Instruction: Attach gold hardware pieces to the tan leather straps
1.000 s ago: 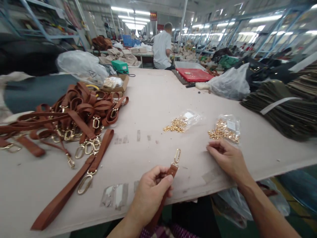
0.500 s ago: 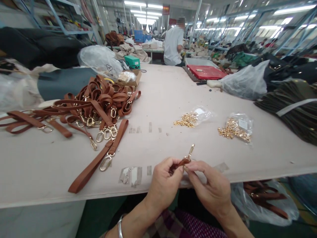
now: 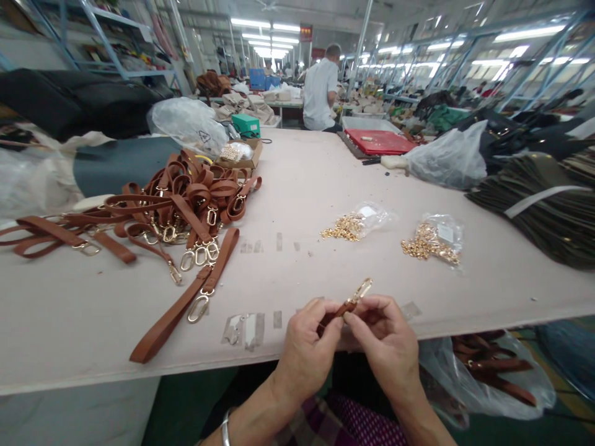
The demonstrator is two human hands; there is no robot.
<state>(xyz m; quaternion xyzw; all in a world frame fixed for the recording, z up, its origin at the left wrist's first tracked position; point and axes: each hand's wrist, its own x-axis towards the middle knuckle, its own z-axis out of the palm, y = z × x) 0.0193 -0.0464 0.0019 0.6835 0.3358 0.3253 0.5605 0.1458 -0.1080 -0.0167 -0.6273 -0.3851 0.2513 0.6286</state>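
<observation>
Between both hands, over the table's front edge, is a brown leather strap (image 3: 344, 308) with a gold clasp (image 3: 362, 289) sticking up at its end. My left hand (image 3: 307, 347) is closed on the strap, thumb and fingers pinching it near the clasp. From the other side my right hand (image 3: 389, 337) pinches the same strap end, its thumb against the leather below the clasp. The rest of the strap is hidden by my fingers. To the left lies a brown wrist strap (image 3: 174, 313) with a gold ring clasp (image 3: 198, 308).
A heap of brown straps (image 3: 186, 192) covers the left of the table. Two plastic bags of small gold fittings, a left one (image 3: 346, 227) and a right one (image 3: 430, 241), lie ahead. Dark stacked pieces (image 3: 534, 204) sit at right; a bag of straps (image 3: 493, 378) hangs below.
My right hand has shifted its grip, with its fingers now curled closer around the strap end. The gold clasp has tilted further to the right. The camera view has moved slightly.
</observation>
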